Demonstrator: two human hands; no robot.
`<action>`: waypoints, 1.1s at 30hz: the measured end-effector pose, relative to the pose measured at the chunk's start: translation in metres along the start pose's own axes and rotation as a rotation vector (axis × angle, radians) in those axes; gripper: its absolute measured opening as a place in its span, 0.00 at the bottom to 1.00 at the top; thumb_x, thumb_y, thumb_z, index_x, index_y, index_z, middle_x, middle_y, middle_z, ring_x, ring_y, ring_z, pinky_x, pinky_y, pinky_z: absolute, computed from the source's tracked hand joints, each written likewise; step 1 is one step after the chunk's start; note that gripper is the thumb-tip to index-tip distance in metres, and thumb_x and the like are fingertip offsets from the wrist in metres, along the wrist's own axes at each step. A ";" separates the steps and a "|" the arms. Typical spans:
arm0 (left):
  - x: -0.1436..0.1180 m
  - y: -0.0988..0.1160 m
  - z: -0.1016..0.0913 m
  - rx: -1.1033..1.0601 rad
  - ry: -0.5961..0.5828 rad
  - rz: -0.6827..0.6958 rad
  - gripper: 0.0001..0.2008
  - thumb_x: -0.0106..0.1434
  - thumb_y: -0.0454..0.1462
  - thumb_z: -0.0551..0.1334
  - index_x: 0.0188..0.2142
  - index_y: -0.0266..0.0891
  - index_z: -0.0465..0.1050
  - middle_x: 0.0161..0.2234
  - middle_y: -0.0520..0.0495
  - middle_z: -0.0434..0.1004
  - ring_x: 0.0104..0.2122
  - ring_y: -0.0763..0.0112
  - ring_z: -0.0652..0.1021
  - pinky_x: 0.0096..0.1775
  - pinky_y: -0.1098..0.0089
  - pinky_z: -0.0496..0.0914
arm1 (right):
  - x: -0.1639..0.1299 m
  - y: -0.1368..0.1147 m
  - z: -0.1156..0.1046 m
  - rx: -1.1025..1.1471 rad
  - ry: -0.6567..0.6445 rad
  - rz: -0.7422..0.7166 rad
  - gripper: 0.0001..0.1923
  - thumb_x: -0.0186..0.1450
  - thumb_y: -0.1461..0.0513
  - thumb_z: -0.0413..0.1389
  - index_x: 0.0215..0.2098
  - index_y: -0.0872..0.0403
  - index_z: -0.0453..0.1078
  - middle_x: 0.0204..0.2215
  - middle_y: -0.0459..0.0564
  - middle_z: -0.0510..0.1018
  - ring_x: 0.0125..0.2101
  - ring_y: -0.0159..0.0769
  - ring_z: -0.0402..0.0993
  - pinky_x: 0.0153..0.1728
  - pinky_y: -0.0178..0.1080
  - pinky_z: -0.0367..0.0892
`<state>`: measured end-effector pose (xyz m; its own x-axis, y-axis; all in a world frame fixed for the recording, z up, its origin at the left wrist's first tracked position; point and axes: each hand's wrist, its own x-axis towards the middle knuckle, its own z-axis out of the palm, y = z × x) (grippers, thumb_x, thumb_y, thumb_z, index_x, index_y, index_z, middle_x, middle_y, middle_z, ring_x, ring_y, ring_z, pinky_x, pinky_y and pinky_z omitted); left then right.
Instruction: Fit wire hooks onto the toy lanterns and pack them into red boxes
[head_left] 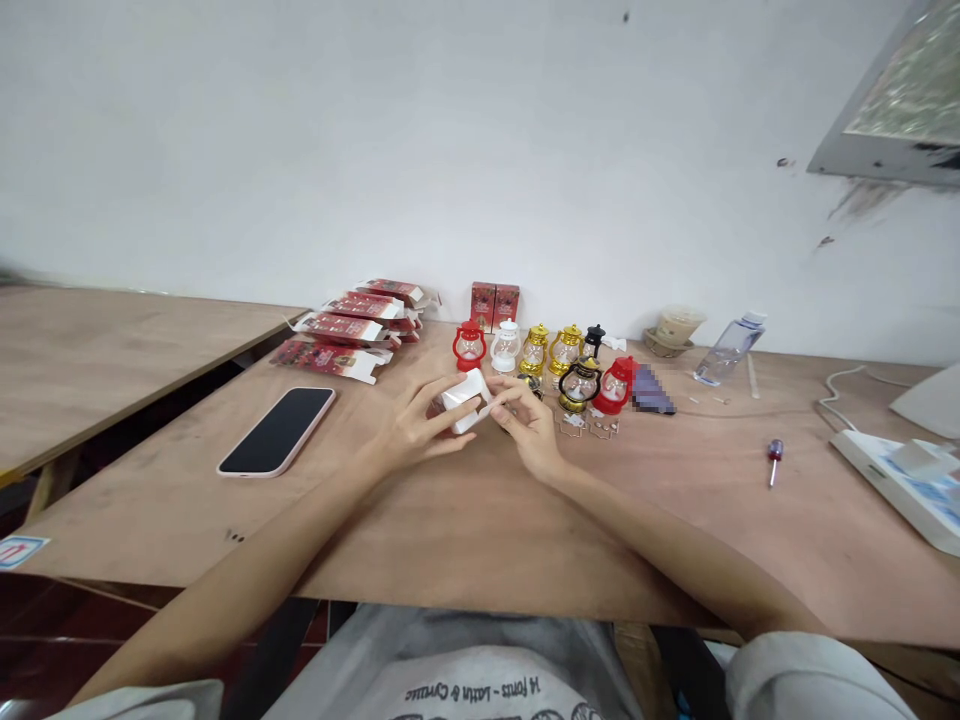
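Observation:
My left hand [414,425] is closed around a small carton [465,395], whose white faces show above the table. With thumb and forefinger, my right hand [529,422] pinches a white flap at the carton's right end. Any contents of the carton are hidden. Just behind my hands stand small toy lanterns: a red lantern [469,346], a white lantern [505,346] and gold lanterns [535,350]. Farther right are a black-and-gold lantern [580,384] and another red lantern [615,386]. Star-shaped wire pieces [571,424] lie in front of them.
Flattened red cartons [330,357] are piled at the back left, and two closed red boxes [495,304] stand against the wall. A phone [277,432] lies left. On the right are a water bottle [729,348], a lidded cup [679,325], a screwdriver [775,460] and a power strip [896,490].

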<state>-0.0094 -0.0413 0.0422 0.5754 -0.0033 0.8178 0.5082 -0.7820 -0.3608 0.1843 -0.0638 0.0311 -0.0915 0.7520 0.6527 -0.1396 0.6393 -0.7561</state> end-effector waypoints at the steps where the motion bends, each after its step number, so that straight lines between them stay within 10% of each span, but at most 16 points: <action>1: 0.000 0.000 0.000 -0.010 -0.019 -0.005 0.28 0.55 0.39 0.66 0.55 0.44 0.63 0.53 0.37 0.63 0.49 0.57 0.70 0.45 0.59 0.70 | 0.000 0.001 0.000 0.016 0.013 0.028 0.06 0.59 0.56 0.59 0.29 0.49 0.71 0.45 0.48 0.72 0.49 0.37 0.67 0.51 0.42 0.60; 9: -0.006 -0.004 0.006 -0.047 -0.058 -0.068 0.39 0.56 0.33 0.64 0.62 0.54 0.46 0.62 0.40 0.46 0.57 0.54 0.64 0.49 0.58 0.70 | 0.004 0.002 0.004 0.036 0.079 0.242 0.13 0.54 0.51 0.61 0.24 0.52 0.72 0.43 0.49 0.73 0.47 0.39 0.67 0.52 0.43 0.57; 13: -0.013 -0.007 0.011 -0.128 -0.016 -0.111 0.42 0.57 0.36 0.64 0.64 0.48 0.39 0.59 0.33 0.53 0.56 0.53 0.66 0.46 0.56 0.72 | 0.004 -0.004 0.007 0.158 0.118 0.437 0.14 0.50 0.52 0.63 0.24 0.53 0.69 0.40 0.47 0.73 0.41 0.35 0.68 0.47 0.41 0.62; 22: -0.008 -0.002 0.010 -0.020 0.024 0.085 0.18 0.59 0.34 0.62 0.49 0.41 0.66 0.55 0.36 0.62 0.53 0.58 0.69 0.46 0.60 0.74 | 0.007 -0.015 0.009 0.259 0.078 0.568 0.16 0.46 0.53 0.65 0.22 0.54 0.66 0.26 0.42 0.70 0.30 0.29 0.68 0.39 0.38 0.68; 33: -0.002 0.006 0.013 -0.059 0.142 -0.006 0.21 0.58 0.33 0.64 0.52 0.39 0.64 0.45 0.41 0.74 0.48 0.63 0.75 0.46 0.63 0.75 | 0.010 -0.024 0.009 0.324 0.102 0.641 0.16 0.43 0.61 0.65 0.14 0.55 0.61 0.22 0.42 0.69 0.28 0.27 0.66 0.37 0.36 0.64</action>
<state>0.0007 -0.0378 0.0330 0.4740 -0.0837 0.8766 0.4703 -0.8175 -0.3324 0.1779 -0.0730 0.0565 -0.1633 0.9843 0.0664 -0.3754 0.0002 -0.9269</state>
